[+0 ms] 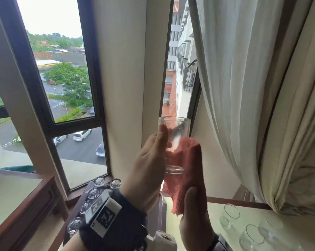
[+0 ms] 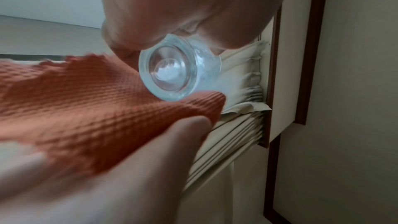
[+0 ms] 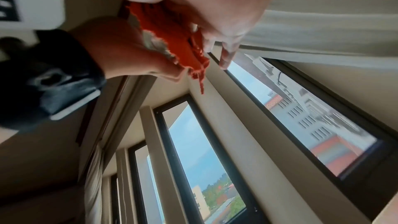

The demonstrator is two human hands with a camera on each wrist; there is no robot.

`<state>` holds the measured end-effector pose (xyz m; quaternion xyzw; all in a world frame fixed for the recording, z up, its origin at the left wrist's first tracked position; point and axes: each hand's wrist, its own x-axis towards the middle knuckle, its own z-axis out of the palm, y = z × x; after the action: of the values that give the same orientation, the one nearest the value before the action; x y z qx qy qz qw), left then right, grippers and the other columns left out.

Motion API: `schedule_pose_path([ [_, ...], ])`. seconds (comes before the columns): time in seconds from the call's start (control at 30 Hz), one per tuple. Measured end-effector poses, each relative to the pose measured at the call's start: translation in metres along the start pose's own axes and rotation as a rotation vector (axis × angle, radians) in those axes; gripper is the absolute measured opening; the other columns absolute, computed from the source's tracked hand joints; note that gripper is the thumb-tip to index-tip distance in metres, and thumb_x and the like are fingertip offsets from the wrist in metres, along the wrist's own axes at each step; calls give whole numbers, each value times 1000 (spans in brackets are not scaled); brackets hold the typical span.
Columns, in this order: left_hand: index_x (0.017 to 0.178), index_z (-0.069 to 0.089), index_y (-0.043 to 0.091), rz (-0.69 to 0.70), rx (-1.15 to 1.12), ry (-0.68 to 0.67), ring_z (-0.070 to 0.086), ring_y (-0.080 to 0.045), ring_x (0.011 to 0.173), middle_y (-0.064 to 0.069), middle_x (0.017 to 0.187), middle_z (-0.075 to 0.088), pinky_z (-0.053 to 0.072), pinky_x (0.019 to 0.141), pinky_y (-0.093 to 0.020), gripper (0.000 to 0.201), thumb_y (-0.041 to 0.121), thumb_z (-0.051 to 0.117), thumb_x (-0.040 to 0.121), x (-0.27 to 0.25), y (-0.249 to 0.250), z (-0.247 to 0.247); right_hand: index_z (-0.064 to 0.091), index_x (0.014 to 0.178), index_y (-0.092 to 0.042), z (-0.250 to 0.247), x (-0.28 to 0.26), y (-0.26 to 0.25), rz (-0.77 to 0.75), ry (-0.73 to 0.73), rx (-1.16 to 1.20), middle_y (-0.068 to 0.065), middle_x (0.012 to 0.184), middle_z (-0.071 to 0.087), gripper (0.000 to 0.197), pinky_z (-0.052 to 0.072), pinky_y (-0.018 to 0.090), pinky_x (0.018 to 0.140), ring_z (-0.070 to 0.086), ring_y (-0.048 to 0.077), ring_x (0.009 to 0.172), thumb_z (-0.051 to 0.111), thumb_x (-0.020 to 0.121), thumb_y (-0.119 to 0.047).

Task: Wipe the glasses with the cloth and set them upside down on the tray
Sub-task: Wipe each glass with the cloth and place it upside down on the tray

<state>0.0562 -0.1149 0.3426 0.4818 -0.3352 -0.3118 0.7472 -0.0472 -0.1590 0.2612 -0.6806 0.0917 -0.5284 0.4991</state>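
Observation:
I hold a clear glass point(image 1: 176, 131) up in front of the window, mouth upward, my left hand point(image 1: 149, 160) wrapped round its side. My right hand point(image 1: 194, 220) grips the orange-pink waffle cloth point(image 1: 187, 174) and presses it against the glass's right side and base. The left wrist view shows the thick glass base point(image 2: 172, 72) resting against the cloth point(image 2: 96, 108). In the right wrist view the cloth point(image 3: 172, 31) is bunched between both hands. Several glasses point(image 1: 93, 193) stand upside down on the dark tray point(image 1: 80, 198) at the lower left.
Several upright glasses point(image 1: 252, 234) stand on the pale table top point(image 1: 216, 232) at the lower right. A cream curtain point(image 1: 252, 87) hangs close on the right. The window frame point(image 1: 91, 69) and wall are right behind the raised glass. A wooden table point(image 1: 17, 196) is at left.

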Motion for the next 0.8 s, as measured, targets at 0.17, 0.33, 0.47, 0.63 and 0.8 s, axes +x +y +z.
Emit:
schedule_pose_path([
  [0.17,128,62,8,88,113,-89,66,-14,79,-12,89,64,57,74,-22,61,58,40,100,-8,-12,8,59,123,-11,-13,39,-3,267,115,109,27,83,69,46,51,10,83,75,30,74,71,91,-41],
  [0.33,120,64,27,61,190,8,68,-5,90,-3,106,69,58,85,-23,53,68,36,102,-2,-28,5,53,141,-37,0,64,-16,82,-129,-91,-2,145,58,61,40,56,113,50,28,139,49,91,-72],
  [0.47,106,70,17,-20,100,56,72,-24,99,-7,103,76,59,86,-35,31,27,42,115,16,-19,-13,32,156,-36,23,45,-12,-269,-253,-235,-3,165,30,49,18,63,121,20,30,154,25,108,-30],
  [0.63,125,65,27,-46,-11,45,75,-20,100,-16,126,71,58,86,-36,54,65,34,104,24,-9,-22,41,153,-35,17,22,8,-122,-168,-74,-10,160,39,54,26,32,122,28,17,152,27,105,-57],
  [0.8,128,64,11,-56,20,-71,62,-26,83,-12,93,62,56,77,-29,59,59,39,104,14,-19,-14,56,134,-28,0,48,11,296,-36,28,-14,101,76,95,55,17,79,72,8,90,42,68,-96],
])
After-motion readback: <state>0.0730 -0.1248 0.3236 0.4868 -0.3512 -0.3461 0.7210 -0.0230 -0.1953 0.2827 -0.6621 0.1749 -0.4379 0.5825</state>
